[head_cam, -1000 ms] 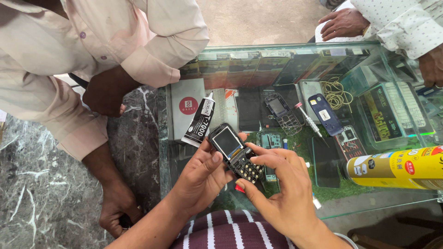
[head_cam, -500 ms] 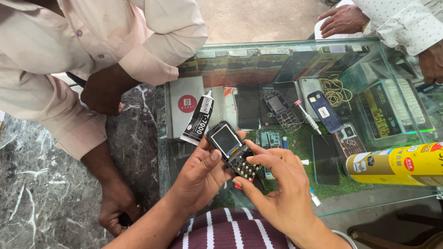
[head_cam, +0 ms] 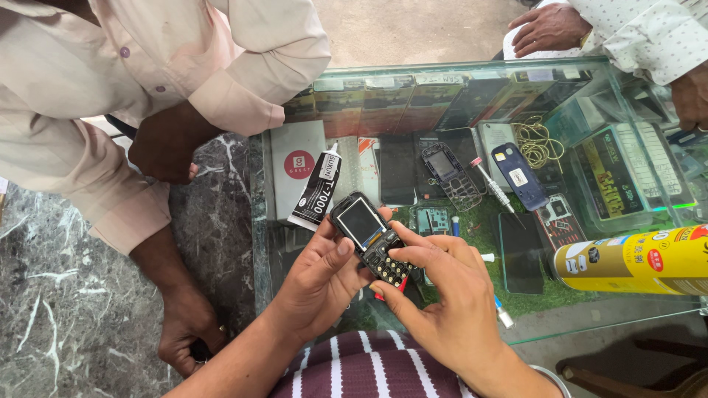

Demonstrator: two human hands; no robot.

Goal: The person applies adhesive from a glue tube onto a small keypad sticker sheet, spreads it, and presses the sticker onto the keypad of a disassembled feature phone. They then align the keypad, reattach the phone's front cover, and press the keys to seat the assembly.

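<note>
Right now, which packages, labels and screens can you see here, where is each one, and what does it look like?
Keypad phone: in left hand and right hand, black, blank grey screen.
Glue tube: on the glass counter, left of the phone, black with white print.
White box: under the glass, red round label.
Spray can: lying at the right edge, yellow with red marks.

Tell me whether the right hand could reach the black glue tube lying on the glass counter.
Probably yes. The glue tube lies in the open on the glass counter, just beyond the keypad phone. But the right hand and left hand both hold that phone, so it would have to let go.
</note>
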